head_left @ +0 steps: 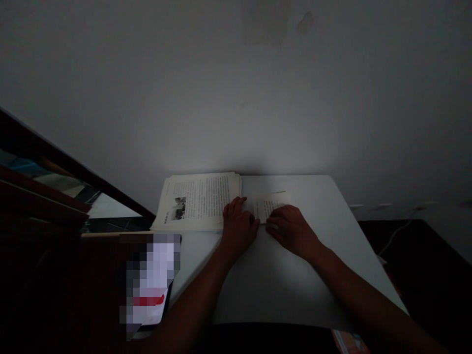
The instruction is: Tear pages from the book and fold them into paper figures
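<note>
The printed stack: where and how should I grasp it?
Probably pinch the near edge of the printed stack, left of the left hand, from the person's side: it lies flat, the wall stands behind, and that hand hides its near right corner.

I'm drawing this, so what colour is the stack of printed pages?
The stack of printed pages looks off-white with dark print, clearest in the head view.

Could not read the stack of pages (199,201), printed too small, nor the small sheet (262,206), partly covered by the right fingers (282,215). Saw most of the lit screen (158,312) only as coarse blocks. Lost both forearms (368,287) and a colourful item (348,342) at the bottom edge.
</note>
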`<state>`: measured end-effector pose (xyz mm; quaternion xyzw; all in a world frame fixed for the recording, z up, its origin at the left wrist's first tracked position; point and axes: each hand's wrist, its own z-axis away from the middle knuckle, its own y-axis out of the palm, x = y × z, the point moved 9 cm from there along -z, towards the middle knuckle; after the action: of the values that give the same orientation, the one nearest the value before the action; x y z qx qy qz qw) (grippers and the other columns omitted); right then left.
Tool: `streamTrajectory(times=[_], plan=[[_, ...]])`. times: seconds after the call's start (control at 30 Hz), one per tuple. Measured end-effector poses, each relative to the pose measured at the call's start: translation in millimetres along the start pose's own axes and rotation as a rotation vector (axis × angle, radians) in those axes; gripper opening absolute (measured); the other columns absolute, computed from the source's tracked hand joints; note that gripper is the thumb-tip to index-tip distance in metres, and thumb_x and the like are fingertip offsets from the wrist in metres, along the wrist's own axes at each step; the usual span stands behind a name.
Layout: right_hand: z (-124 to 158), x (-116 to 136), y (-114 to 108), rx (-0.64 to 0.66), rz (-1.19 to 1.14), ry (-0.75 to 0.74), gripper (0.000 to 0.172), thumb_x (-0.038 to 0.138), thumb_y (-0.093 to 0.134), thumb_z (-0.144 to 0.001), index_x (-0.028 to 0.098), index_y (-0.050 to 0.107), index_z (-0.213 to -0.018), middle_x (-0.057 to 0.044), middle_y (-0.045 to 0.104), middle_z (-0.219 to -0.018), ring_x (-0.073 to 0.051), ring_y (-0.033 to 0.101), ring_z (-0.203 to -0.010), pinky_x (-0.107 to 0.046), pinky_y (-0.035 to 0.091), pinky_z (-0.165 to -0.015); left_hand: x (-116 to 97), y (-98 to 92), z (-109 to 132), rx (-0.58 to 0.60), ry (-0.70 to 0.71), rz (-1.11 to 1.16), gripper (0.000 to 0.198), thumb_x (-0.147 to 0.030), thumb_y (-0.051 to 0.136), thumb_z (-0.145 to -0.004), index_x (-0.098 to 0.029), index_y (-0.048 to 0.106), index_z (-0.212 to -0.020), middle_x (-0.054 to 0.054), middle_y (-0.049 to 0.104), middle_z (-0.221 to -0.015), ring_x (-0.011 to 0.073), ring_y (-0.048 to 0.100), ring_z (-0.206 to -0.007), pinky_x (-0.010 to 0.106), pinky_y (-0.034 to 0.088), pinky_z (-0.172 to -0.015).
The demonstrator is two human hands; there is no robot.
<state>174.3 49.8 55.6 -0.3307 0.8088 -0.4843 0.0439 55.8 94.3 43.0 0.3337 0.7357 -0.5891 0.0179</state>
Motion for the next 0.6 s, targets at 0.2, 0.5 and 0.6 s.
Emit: streamTrajectory(times=[0.2, 0.5, 0.6], plan=[[-6, 6, -10, -0.119, 0.017, -0.044, 0.009, 0.022, 0.060, -0.080, 0.019, 0.066, -0.085, -0.007, 0.066, -0.088, -0.021, 0.059, -0.087, -0.041, 0.045, -0.082, 2, -4.6, -8, 0.018, -0.062, 0.164, 0.010, -0.025, 0.067, -0.074, -0.017, 0.067, -0.069, 0.012, 0.050, -0.129, 0.0294, 0.039, -0.126, 0.050, 0.028, -0.105], [-8, 14, -19, -0.231, 0.058, -0.097, 0.005, 0.018, 0.062, -0.078, 0.020, 0.064, -0.081, -0.005, 0.067, -0.083, -0.018, 0.058, -0.082, -0.039, 0.046, -0.082, 14, 1.5, -10, 0.111, -0.169, 0.365, 0.014, -0.029, 0.065, -0.076, -0.017, 0.068, -0.071, 0.012, 0.053, -0.126, 0.0262, 0.045, -0.121, 0.044, 0.033, -0.103], [-8, 15, -21, -0.247, 0.055, -0.111, 0.006, 0.017, 0.063, -0.077, 0.020, 0.064, -0.082, -0.003, 0.067, -0.082, -0.017, 0.058, -0.081, -0.039, 0.046, -0.082, 15, 2.1, -11, 0.134, -0.197, 0.434, 0.014, -0.030, 0.063, -0.076, -0.018, 0.068, -0.070, 0.010, 0.054, -0.125, 0.0258, 0.049, -0.118, 0.044, 0.036, -0.101]])
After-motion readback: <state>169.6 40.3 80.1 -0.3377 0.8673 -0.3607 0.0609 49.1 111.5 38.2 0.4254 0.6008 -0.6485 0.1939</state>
